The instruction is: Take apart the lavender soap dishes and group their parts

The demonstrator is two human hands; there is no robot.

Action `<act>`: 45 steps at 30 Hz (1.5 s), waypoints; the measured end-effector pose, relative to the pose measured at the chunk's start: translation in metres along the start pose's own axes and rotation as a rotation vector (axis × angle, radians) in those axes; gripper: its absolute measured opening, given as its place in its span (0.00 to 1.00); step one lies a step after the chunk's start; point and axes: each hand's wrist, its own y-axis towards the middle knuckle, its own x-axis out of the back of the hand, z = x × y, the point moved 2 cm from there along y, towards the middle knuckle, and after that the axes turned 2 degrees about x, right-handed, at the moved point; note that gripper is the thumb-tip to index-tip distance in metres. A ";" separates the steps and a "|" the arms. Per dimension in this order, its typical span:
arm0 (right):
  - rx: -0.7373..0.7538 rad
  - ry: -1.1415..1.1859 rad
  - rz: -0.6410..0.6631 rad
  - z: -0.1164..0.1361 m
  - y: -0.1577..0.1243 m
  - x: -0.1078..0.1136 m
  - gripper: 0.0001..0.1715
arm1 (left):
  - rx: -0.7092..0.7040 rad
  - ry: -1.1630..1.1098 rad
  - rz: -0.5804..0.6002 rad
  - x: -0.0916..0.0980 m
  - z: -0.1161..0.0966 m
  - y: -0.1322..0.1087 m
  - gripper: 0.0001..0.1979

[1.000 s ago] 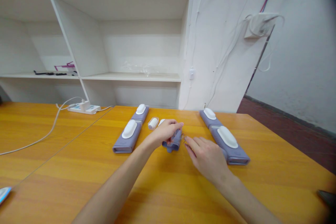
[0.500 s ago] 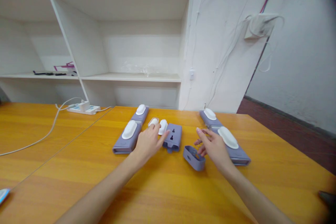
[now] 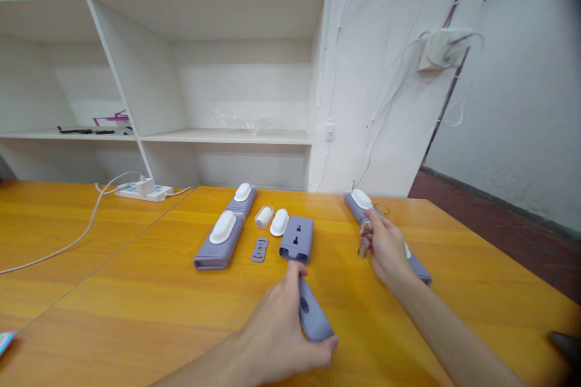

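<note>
My left hand (image 3: 281, 329) is closed round a lavender plastic shell (image 3: 313, 314) near the front of the orange table (image 3: 136, 290). My right hand (image 3: 385, 245) is closed on a small brownish metal part (image 3: 364, 243), held above a long lavender unit with white caps (image 3: 361, 201) at the right. Between the hands lies a lavender socket face with pin holes (image 3: 297, 239). A small flat lavender plate (image 3: 259, 250) rests left of it. Behind them sit a white cap (image 3: 279, 222) and a small clear-cased piece (image 3: 264, 216).
Another long lavender unit with white caps (image 3: 224, 233) lies left of centre. A white power strip (image 3: 143, 190) with a cable trailing left sits at the table's back. White shelving (image 3: 209, 60) rises behind. The table's right edge drops to a dark floor (image 3: 499, 217).
My left hand left the socket face and drew back to the front, now gripping the lavender shell. My right hand lifted a small metal part to the right. The flat plate now lies exposed.
</note>
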 end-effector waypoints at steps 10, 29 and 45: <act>0.164 -0.899 0.230 -0.040 0.002 0.001 0.23 | -0.135 0.218 -0.111 0.026 0.053 0.010 0.36; 0.490 -1.149 0.328 -0.050 -0.035 0.009 0.21 | -0.152 0.392 -0.421 0.069 0.078 0.116 0.09; 0.464 -1.081 0.369 -0.050 -0.034 0.009 0.21 | -0.367 0.369 -0.327 0.042 0.024 0.086 0.07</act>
